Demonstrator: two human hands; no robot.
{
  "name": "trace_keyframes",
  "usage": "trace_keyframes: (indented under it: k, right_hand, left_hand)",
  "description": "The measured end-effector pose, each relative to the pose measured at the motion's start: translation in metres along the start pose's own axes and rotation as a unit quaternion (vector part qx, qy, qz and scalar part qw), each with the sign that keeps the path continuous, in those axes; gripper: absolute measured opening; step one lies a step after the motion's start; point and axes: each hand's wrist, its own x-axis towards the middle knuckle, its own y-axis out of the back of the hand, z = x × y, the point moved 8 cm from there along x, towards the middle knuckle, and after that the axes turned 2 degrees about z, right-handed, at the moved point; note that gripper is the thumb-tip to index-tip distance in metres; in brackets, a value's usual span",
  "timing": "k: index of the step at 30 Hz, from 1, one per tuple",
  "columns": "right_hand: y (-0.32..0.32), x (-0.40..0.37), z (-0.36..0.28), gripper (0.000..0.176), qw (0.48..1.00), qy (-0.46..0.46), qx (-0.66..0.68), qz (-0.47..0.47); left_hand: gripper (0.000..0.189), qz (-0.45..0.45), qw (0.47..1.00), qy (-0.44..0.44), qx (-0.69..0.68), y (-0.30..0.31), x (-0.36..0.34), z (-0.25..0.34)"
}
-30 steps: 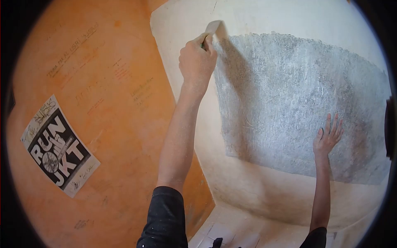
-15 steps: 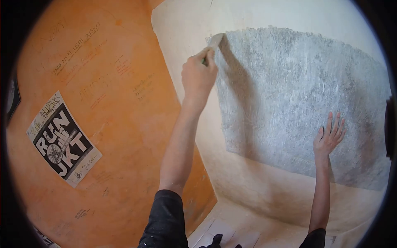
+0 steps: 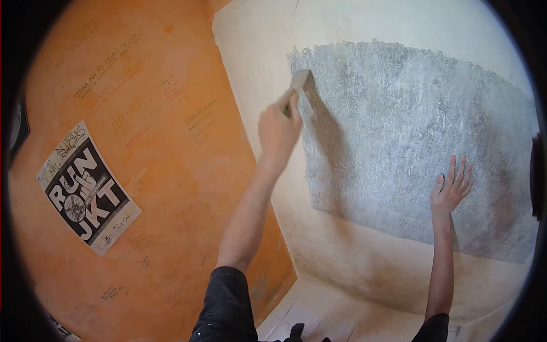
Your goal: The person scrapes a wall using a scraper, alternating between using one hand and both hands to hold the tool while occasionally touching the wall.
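My left hand (image 3: 279,131) is wrapped round the handle of a putty knife (image 3: 302,78). Its metal blade points upward and lies against the upper left part of a rough grey patch (image 3: 393,125) on the pale wall. Most of the handle is hidden in my fingers. Farther right and lower, my right hand (image 3: 450,191) rests on the grey surface with its fingers spread and nothing in it. A long shadow runs down the patch from the blade.
An orange wall (image 3: 165,228) with handwriting meets the pale wall (image 3: 256,68) at a corner on the left. A black-and-white poster (image 3: 88,188) hangs on it. Below is a light tiled surface (image 3: 313,313). A dark object (image 3: 536,176) sits at the right edge.
My left hand has moved the putty knife downward along the left side of the grey patch, away from its top edge. My right hand has stayed almost in place.
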Motion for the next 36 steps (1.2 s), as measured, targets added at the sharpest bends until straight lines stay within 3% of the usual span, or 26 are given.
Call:
trace_keyframes:
  k: [5,6,11,13,17,18,19,21,25,26,30,33,34,36]
  right_hand:
    - [-0.001,0.000,0.002,0.049,1.000,-0.003,-0.004,-0.009]
    - [-0.002,0.000,0.001,0.049,1.000,-0.004,-0.003,-0.010]
    - [-0.001,0.000,0.002,0.049,1.000,-0.002,0.011,-0.001]
    - [-0.001,-0.001,0.004,0.050,1.000,-0.006,-0.001,-0.001]
    - [-0.001,0.001,0.000,0.050,1.000,-0.007,0.010,-0.001]
    - [-0.001,0.001,0.001,0.050,1.000,-0.006,0.009,0.000]
    - [-0.001,-0.001,0.001,0.049,1.000,-0.005,0.002,-0.006]
    - [-0.002,0.003,0.003,0.048,1.000,-0.006,-0.011,-0.003]
    - [-0.001,-0.001,-0.001,0.048,1.000,-0.007,0.005,-0.006]
    - [-0.001,-0.001,0.001,0.048,1.000,-0.009,0.001,-0.006]
    - [-0.001,0.001,0.003,0.048,1.000,-0.006,-0.011,-0.005]
    - [0.002,-0.003,-0.003,0.048,1.000,-0.003,0.005,0.006]
    - [0.001,-0.001,-0.002,0.049,1.000,-0.001,0.011,0.004]
    - [0.000,0.000,0.002,0.050,1.000,-0.005,0.012,0.003]
  left_hand:
    - [0.030,0.054,0.998,-0.038,0.003,0.008,0.044,0.028]
    - [0.030,0.010,1.000,0.018,-0.015,0.011,0.045,0.032]
    - [0.030,0.026,0.998,-0.039,0.045,-0.005,0.013,0.022]
    - [0.030,0.030,0.999,-0.020,-0.041,0.003,0.027,0.026]
    - [0.030,-0.037,0.998,0.037,0.027,0.003,0.012,0.021]
    - [0.030,0.018,0.999,-0.044,-0.003,-0.004,0.006,0.017]
    - [0.030,0.016,0.999,-0.046,-0.005,-0.005,0.013,0.018]
    - [0.030,0.035,0.998,-0.026,-0.049,-0.001,0.040,0.020]
    - [0.030,0.018,1.000,0.001,0.006,-0.005,0.017,0.016]
    - [0.030,0.027,0.998,-0.042,0.030,-0.012,0.003,0.016]
    - [0.030,-0.001,1.000,-0.006,-0.021,-0.006,0.028,0.035]
    - [0.030,0.020,0.999,-0.032,0.010,-0.004,0.018,0.043]
    - [0.031,-0.019,0.999,0.002,0.050,-0.010,0.007,0.043]
    - [0.031,-0.006,1.000,0.001,0.022,-0.011,0.010,0.042]
